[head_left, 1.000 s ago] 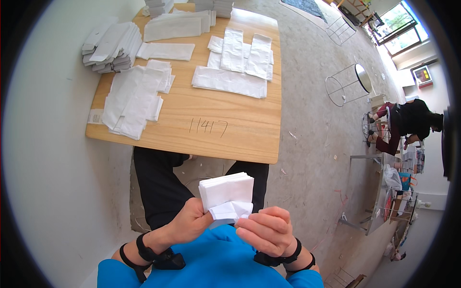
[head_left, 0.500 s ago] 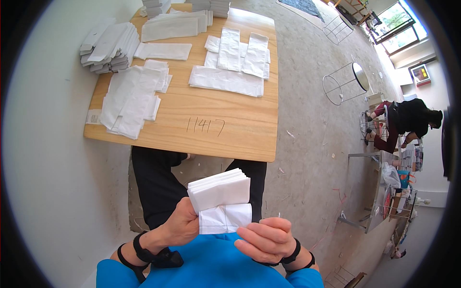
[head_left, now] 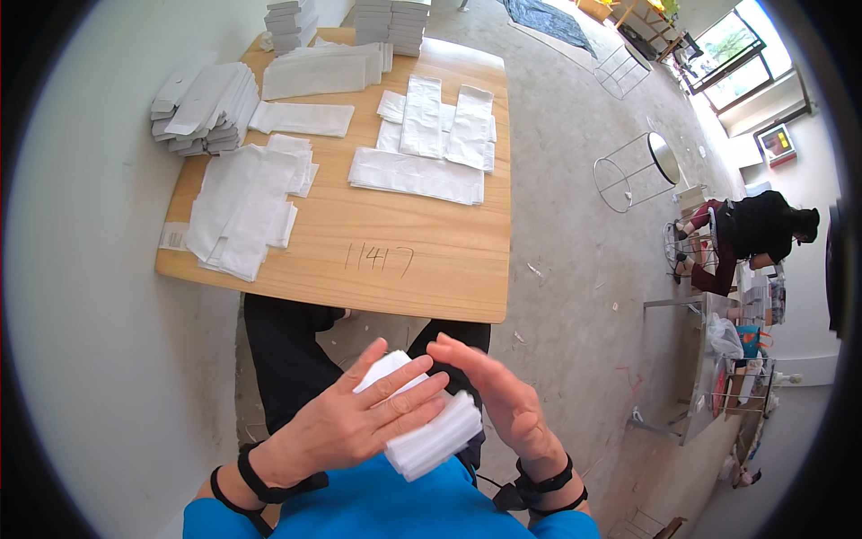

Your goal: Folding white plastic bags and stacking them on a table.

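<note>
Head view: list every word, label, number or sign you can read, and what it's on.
Handwritten dark number on the wooden table, toward its near edge: legible, not copied here.
Pale label at the table's left corner: too small to read.
Framed panel at far right: too small to read.
White bundle by the left hand: blurred, no text discernible.

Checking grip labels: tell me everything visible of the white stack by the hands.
The white stack looks like folded paper, thin layers showing at its lower end, slightly blurred. It slants in front of the blue top, off the table. The left hand lies across its middle, hiding part; whether the right hand, close beside it, touches it is unclear.
</note>
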Motion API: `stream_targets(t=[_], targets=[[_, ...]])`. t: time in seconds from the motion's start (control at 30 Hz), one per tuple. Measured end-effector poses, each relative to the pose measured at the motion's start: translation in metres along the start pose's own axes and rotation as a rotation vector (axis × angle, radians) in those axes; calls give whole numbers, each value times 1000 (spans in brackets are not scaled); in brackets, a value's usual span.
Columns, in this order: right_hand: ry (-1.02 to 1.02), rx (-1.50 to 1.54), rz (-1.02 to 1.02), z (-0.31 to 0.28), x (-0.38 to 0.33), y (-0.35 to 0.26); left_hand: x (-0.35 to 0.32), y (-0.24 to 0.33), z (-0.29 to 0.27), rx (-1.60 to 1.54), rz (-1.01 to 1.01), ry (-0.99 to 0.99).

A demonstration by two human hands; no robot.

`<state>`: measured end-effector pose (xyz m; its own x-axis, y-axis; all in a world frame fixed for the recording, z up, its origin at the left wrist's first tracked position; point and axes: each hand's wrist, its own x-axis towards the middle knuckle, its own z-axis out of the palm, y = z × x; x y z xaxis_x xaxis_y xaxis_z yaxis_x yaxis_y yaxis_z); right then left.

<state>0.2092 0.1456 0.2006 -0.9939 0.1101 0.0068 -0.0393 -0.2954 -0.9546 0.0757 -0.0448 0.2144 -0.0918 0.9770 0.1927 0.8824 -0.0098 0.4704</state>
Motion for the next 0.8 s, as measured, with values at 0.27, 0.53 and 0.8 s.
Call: stream_targets(t=[0.27, 0.53, 0.8], targets=[[-17, -557, -296, -3, 8, -31, -24, -5, 1, 681, 122, 320], [-28, -644, -351, 7, 7, -40, -27, -9, 8, 604, 118, 319], [-224, -510, -316, -6, 1, -38, -32, -1, 2, 765, 286, 343]])
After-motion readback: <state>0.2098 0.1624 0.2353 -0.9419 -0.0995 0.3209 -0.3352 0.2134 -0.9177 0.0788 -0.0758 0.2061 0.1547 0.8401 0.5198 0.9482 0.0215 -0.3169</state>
